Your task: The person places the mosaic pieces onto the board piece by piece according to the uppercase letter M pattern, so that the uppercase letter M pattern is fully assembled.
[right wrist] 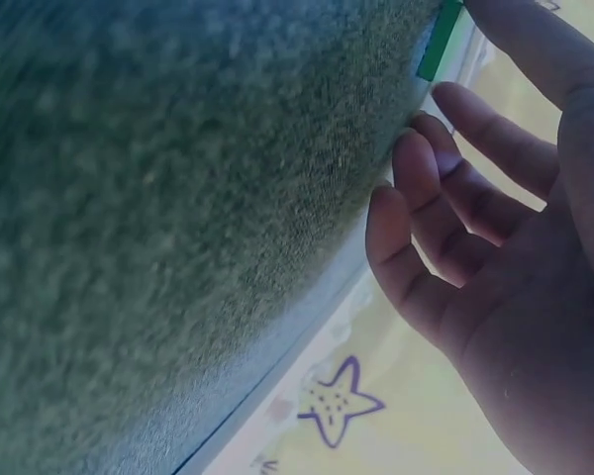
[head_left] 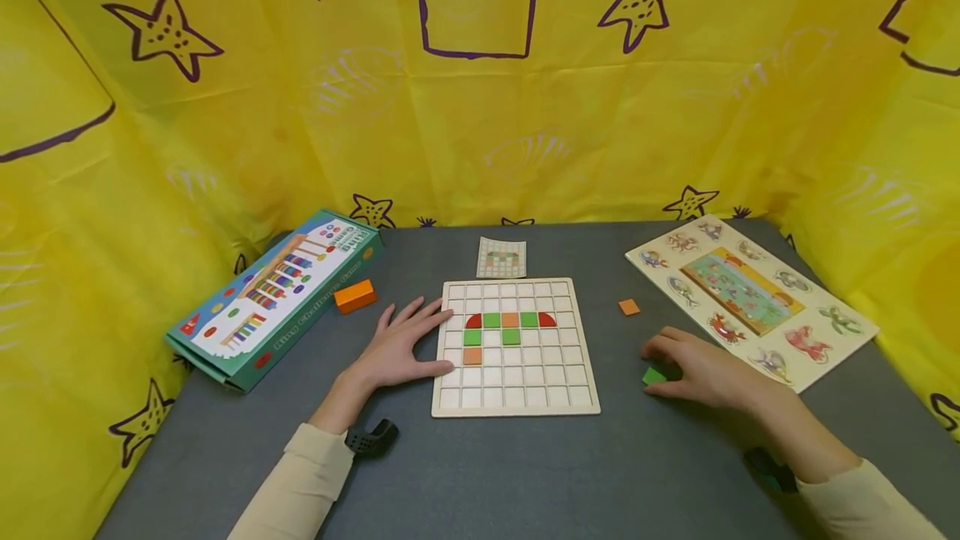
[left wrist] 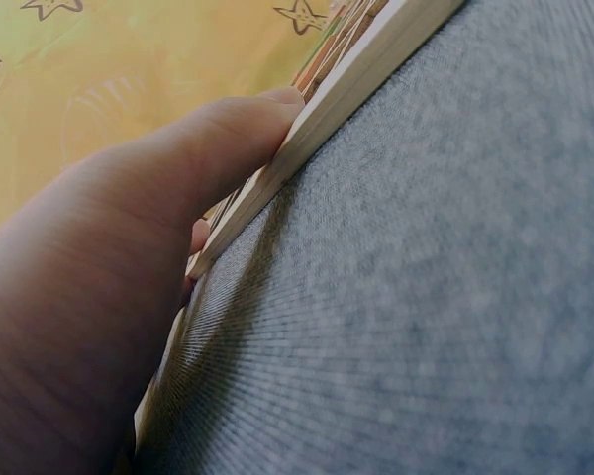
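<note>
A square wooden grid board (head_left: 525,397) lies flat in the middle of the table. Green and orange square tiles sit in its cells, with a red rounded tile (head_left: 548,320) at each end of the upper row. My left hand (head_left: 397,352) rests at the board's left edge, fingers spread straight; its thumb touches the rim in the left wrist view. To the right of the board, my right hand (head_left: 697,369) is over a loose green tile (head_left: 653,376). The thumb is at that tile, and the other fingers are loosely bent, with a small gap at the index fingertip.
Behind the board lies a pattern card (head_left: 502,258). A loose orange tile (head_left: 629,307) is to the right. A sea-animal puzzle board (head_left: 750,302) lies far right; a game box (head_left: 277,298) and an orange block (head_left: 356,297) are left. Yellow cloth (head_left: 480,132) surrounds the table.
</note>
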Available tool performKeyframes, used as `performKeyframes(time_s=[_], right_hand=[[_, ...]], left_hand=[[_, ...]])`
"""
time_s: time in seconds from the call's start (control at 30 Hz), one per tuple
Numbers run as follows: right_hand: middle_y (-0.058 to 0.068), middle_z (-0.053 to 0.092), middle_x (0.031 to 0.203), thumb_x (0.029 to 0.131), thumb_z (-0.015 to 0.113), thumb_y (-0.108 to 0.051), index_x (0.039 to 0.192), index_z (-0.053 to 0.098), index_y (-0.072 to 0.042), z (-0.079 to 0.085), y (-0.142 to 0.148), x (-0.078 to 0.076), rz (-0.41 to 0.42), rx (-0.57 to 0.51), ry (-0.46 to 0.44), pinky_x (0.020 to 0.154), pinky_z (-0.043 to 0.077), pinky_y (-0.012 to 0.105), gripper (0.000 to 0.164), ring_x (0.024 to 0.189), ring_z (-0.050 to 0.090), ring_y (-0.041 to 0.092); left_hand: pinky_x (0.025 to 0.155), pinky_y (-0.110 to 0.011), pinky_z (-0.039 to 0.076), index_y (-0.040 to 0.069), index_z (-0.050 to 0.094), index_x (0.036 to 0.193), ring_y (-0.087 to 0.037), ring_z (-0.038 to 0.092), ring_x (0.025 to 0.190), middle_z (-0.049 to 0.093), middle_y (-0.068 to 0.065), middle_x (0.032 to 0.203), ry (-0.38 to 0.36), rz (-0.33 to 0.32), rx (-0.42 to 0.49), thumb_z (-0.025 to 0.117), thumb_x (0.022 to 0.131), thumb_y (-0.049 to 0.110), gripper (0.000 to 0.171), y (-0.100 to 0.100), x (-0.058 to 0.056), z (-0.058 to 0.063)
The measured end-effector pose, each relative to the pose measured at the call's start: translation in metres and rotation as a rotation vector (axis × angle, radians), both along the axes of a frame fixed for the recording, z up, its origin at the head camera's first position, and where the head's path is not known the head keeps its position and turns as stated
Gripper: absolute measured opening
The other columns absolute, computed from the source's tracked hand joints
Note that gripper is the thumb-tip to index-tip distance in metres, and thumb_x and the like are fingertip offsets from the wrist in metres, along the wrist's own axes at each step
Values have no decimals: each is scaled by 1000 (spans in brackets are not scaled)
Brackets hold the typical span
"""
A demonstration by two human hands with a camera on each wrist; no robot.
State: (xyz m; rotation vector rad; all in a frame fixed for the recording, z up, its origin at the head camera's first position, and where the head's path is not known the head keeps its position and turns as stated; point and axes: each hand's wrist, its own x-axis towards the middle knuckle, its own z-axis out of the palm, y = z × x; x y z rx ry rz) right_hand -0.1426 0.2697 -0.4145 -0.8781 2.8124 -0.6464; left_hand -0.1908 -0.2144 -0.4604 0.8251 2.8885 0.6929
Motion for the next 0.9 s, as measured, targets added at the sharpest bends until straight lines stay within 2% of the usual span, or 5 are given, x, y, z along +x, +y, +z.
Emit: performKeyframes(time_s=[0.13,0.27,0.5,0.9], right_hand=[[-5,59,103,84,84,-36,107,68,-12,-1,5,2,-3,0,6,78,54,36,37,88,61,10],[-9,56,98,84,84,-34,100,68,-16,-1,9,4,12,0,38,74,52,32,29,84,56,6],[-11,53,96,85,83,-23,95,67,-19,-4,10,3,56,-20,71,70,49,29,19,80,51,3],[-11,55,96,87,81,-23,94,69,-21,2,-18,-12,98,2,92,71,49,31,15,79,52,5]], left_hand=[[115,-63,-4,25,40,158,-31,14,152,27,0,164,-5,1,0,69,83,67,90,1,1,0],[115,-63,-4,24,41,157,-31,15,152,28,0,164,-2,3,2,69,83,66,90,1,1,1],[115,-63,-5,24,41,157,-31,14,152,28,0,164,-6,3,0,69,83,67,90,1,0,2],[115,-63,-5,24,40,158,-31,14,152,27,0,165,-12,4,-13,69,83,67,91,1,-1,3]])
